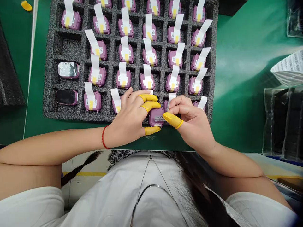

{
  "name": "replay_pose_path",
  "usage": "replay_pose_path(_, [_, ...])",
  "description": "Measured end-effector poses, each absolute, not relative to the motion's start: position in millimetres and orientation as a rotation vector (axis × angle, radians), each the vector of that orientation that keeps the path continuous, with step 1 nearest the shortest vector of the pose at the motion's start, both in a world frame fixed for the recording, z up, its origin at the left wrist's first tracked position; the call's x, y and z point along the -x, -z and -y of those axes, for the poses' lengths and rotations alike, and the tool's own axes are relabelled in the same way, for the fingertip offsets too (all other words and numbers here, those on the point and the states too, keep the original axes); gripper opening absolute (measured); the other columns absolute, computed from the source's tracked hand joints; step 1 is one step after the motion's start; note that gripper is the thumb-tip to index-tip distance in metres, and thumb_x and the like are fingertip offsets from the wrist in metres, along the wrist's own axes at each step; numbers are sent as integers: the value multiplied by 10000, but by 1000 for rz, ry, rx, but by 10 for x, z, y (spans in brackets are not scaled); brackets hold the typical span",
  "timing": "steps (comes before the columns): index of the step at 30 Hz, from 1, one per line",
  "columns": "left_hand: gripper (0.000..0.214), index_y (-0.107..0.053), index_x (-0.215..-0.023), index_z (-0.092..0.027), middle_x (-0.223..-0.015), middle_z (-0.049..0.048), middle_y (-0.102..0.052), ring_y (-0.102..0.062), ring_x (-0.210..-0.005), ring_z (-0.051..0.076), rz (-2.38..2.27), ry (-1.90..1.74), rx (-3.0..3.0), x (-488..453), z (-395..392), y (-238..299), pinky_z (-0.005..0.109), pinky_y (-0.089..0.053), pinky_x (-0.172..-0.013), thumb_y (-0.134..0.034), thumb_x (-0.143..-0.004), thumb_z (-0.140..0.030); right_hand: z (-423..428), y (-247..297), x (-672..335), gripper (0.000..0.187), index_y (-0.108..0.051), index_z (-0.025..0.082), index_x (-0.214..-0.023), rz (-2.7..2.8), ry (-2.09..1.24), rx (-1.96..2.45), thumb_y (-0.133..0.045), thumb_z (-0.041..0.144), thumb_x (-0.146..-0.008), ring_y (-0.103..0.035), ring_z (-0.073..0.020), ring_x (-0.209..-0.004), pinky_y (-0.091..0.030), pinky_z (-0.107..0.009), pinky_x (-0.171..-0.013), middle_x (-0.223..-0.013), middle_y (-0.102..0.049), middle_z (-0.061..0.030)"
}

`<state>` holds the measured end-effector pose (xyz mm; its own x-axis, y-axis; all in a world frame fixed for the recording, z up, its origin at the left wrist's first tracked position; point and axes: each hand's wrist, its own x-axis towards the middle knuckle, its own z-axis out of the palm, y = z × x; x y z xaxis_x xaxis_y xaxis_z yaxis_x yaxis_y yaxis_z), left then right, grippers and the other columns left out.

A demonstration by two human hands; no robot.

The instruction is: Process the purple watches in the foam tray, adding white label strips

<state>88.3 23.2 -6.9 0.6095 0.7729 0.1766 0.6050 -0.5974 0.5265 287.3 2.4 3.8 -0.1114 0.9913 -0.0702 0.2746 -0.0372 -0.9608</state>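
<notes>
My left hand (127, 116) grips a purple smartwatch body (154, 114) between thumb and fingers, above the near edge of the foam tray (48, 78). The watch's back faces up, with a white printed label (158, 119) on it. Yellow finger cots cover the thumb and two fingers of that hand. My right hand (195, 121) is closed, its fingers curled and its yellow-capped thumb at the label's right end. Whatever lies between that thumb and the fingers is hidden. Behind both hands, similar purple watches (172, 83) with white paper strips sit in the tray.
In the left column, two watches (68, 70) lie screen up. A bare compartment (68, 44) is above them. Right of the tray stand clear plastic trays (274, 123) and a roll of printed labels (290, 67). A loose yellow finger cot (26, 5) lies at the far left.
</notes>
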Motion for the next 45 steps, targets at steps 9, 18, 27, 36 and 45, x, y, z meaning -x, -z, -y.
replay_pose_path(9, [397,-559,-1107,-219,-1065,45,-622,-544,-1159,276,-1171,-630,-2412,-929,-211,106,591,-213,-1177,-729,-805,-411,-25,-28,-2826,130,-667,232,-658,1510,-1177,1434,-726,239,-774,-503,-204,-940,-413,-410,-878,-880,-583,-26])
replay_pose_path(18, [458,-553,-1105,-200,-1092,62,-612,-527,-1192,307,-1180,-646,-2350,-934,-218,135,624,-177,-1172,-768,-769,-424,-25,-33,-2819,147,-650,227,-636,1524,-1155,1441,-699,204,-773,-498,-199,-928,-425,-393,-843,-871,-579,-31])
replay_pose_path(27, [498,-558,-1103,-214,-1089,57,-614,-530,-1172,315,-1197,-631,-2369,-938,-225,130,641,-221,-1153,-802,-723,-424,-29,-39,-2813,142,-652,228,-635,1540,-1140,1443,-695,198,-766,-495,-199,-921,-420,-397,-844,-863,-587,-27])
replay_pose_path(36, [469,-557,-1107,-223,-1099,54,-605,-505,-1203,322,-1171,-633,-2322,-929,-232,136,633,-174,-1168,-765,-757,-456,-23,-41,-2809,144,-647,227,-634,1543,-1131,1444,-683,177,-764,-490,-197,-915,-416,-393,-831,-857,-582,-27])
replay_pose_path(45, [463,-559,-1098,-203,-1092,57,-607,-519,-1183,313,-1160,-645,-2350,-926,-234,148,616,-193,-1160,-752,-770,-467,-26,-40,-2814,133,-657,221,-647,1555,-1127,1443,-676,180,-773,-497,-196,-917,-420,-396,-835,-853,-577,-25])
